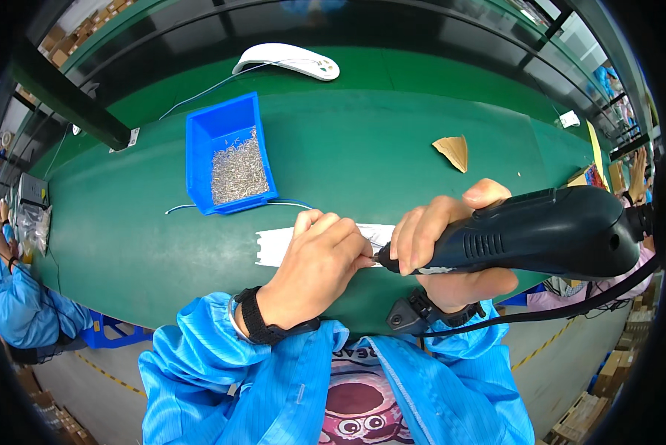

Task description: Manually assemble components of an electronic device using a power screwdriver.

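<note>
My right hand (435, 231) is wrapped round a black corded electric screwdriver (551, 231), which lies almost level with its tip pointing left. At that tip, the fingers of my left hand (316, 256) are pinched together; whatever they may hold is too small to make out. Beneath both hands is a white plastic part (272, 246) with a notched left end, its middle largely covered by my left hand. Behind my left hand stands a blue bin (198, 159) with many small metal screws (240, 172) heaped inside.
A white curved housing (288, 59) with a thin cable rests at the back of the green table (125, 215). A torn brown cardboard piece (453, 152) lies at right. The screwdriver's black cord (570, 305) loops by my right wrist. Other people sit at both sides.
</note>
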Demonstrator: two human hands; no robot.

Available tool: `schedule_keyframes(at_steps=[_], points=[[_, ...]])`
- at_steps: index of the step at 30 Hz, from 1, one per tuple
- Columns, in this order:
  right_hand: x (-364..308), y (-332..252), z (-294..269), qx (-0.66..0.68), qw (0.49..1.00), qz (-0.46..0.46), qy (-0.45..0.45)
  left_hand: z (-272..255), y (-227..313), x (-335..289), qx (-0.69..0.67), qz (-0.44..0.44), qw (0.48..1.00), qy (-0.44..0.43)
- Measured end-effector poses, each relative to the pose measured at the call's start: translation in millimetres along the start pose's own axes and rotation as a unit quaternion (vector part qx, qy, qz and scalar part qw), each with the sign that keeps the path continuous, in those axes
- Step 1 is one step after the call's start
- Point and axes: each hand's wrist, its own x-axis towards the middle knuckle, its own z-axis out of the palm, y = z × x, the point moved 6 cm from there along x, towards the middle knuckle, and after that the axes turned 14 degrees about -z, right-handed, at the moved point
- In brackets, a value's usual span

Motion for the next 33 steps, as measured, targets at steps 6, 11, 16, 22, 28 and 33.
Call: schedule_keyframes(at_steps=[6,11,16,22,28,33], points=[[0,-11,-7,0.016,0.999,-0.034,0.027,3,3,2,-0.002,0.006,1.0,-0.003],[-2,-8,-6,0.02,0.999,-0.035,0.023,4,7,2,-0.022,0.017,1.0,-0.002],[-3,-7,-10,0.012,0.999,-0.037,0.005,9,6,1,-0.023,0.012,1.0,-0.004],[-4,-11,-9,0.008,0.999,-0.041,-0.016,15,6,-2,-0.009,0.012,1.0,-0.001],[-13,-17,-14,-0.04,0.998,-0.031,0.023,2,9,-1,0.009,-0.007,1.0,-0.026],[-31,-8,-25,-0.093,0.993,0.016,0.07,8,-12,-4,0.063,-0.028,0.993,-0.095]])
